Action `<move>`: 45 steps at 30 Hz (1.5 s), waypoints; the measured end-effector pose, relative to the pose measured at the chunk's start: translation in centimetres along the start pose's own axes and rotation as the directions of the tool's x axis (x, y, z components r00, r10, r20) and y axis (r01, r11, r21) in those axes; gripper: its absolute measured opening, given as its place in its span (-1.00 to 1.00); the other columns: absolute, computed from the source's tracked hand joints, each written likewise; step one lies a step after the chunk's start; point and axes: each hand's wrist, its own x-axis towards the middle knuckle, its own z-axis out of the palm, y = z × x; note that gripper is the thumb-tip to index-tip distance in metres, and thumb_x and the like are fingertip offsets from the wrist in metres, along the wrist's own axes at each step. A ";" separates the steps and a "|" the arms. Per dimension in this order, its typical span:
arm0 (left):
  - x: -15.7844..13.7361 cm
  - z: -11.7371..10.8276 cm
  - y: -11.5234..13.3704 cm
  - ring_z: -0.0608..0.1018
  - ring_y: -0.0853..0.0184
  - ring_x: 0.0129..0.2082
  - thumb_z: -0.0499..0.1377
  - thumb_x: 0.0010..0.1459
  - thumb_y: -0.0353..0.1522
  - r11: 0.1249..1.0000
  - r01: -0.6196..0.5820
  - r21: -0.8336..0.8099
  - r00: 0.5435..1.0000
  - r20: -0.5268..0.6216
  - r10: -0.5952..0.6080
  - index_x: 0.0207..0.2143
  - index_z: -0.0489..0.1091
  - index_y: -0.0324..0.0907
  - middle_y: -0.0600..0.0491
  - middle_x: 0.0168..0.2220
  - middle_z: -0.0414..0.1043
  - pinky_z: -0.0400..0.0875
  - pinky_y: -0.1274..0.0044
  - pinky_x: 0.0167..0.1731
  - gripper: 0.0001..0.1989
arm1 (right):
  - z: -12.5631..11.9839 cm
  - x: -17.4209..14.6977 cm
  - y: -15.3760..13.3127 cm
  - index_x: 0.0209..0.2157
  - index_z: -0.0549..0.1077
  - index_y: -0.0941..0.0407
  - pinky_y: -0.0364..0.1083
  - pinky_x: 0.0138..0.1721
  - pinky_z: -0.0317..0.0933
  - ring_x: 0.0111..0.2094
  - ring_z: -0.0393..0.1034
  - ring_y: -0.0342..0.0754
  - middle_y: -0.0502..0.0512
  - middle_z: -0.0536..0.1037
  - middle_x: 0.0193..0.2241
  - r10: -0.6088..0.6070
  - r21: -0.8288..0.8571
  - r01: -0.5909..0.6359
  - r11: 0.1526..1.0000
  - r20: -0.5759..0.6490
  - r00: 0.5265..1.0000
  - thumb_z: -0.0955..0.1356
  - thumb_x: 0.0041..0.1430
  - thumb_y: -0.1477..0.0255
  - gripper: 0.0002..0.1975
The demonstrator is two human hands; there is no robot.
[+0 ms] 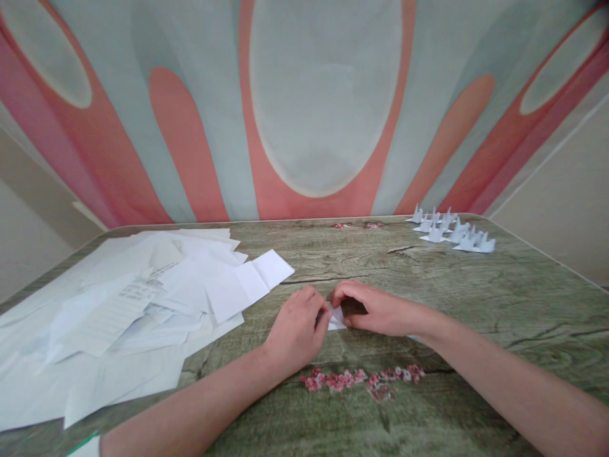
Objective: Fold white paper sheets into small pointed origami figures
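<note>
A small folded piece of white paper point(337, 318) lies low over the wood-patterned table, between my two hands. My left hand point(301, 324) has its fingers curled around the paper's left side, and they cover part of it. From the right, my right hand point(371, 308) pinches the paper's other side, thumb below and index finger above, with a gap between them. The folds under my fingers are partly hidden.
Loose white sheets point(118, 317) are heaped on the left, some printed. Small squares of paper point(266, 273) lie at the heap's right edge. Several folded paper cranes point(447, 228) stand at the back right. Pink flowers point(364, 379) are patterned on the table point(499, 317).
</note>
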 end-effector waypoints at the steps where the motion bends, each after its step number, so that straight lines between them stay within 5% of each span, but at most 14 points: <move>1: 0.0 0.0 0.0 0.36 0.29 -0.28 0.01 0.13 -0.45 1.000 -0.001 0.001 1.000 -0.003 0.001 -0.40 0.28 -0.19 0.03 -0.33 0.29 0.26 0.45 -0.25 -0.91 | 0.0 0.0 -0.1 -0.29 0.34 0.12 -0.10 -0.20 0.13 -0.25 0.24 -0.08 0.03 0.38 -0.31 -0.008 -0.008 0.008 1.000 0.001 1.000 0.30 -0.11 0.68 -0.70; 14: 0.0 0.0 0.2 0.37 0.30 -0.31 0.02 0.12 -0.44 0.999 0.007 0.039 1.000 -0.009 -0.007 -0.41 0.26 -0.20 0.02 -0.35 0.29 0.27 0.48 -0.29 -0.93 | 0.0 -0.1 -0.1 -0.25 0.37 0.12 -0.04 -0.10 0.12 -0.16 0.26 -0.06 0.06 0.40 -0.25 -0.124 -0.009 0.124 0.992 0.003 0.992 0.28 -0.07 0.71 -0.67; 23: -0.1 -0.2 0.4 0.36 0.29 -0.31 0.01 0.13 -0.44 0.998 0.018 0.057 1.000 0.002 -0.019 -0.40 0.27 -0.20 0.02 -0.35 0.29 0.28 0.48 -0.30 -0.93 | 0.4 -0.8 -0.6 -0.18 0.38 0.11 0.00 -0.11 0.17 -0.17 0.30 -0.01 0.11 0.45 -0.23 -0.104 -0.149 0.096 0.984 -0.048 0.993 0.30 0.01 0.62 -0.70; 33: -0.1 0.1 0.3 0.35 0.30 -0.31 0.01 0.13 -0.43 0.997 0.025 0.071 1.000 0.007 -0.026 -0.41 0.27 -0.20 0.02 -0.36 0.28 0.27 0.48 -0.29 -0.91 | 1.5 -3.6 -0.2 0.08 0.25 0.16 0.04 0.08 0.12 0.04 0.25 -0.05 0.17 0.42 -0.02 -0.255 -0.401 0.221 0.889 -0.033 0.966 0.15 0.17 0.62 -0.57; 45: 0.0 0.4 0.2 0.34 0.29 -0.29 -0.01 0.14 -0.43 0.994 0.014 0.111 1.000 0.005 -0.015 -0.41 0.25 -0.20 0.01 -0.34 0.26 0.26 0.47 -0.27 -0.91 | 1.6 -4.3 0.2 0.11 0.21 0.20 0.07 0.08 0.11 0.11 0.15 -0.01 0.18 0.29 0.10 -0.280 -0.584 0.286 0.760 0.103 0.954 0.14 0.14 0.64 -0.52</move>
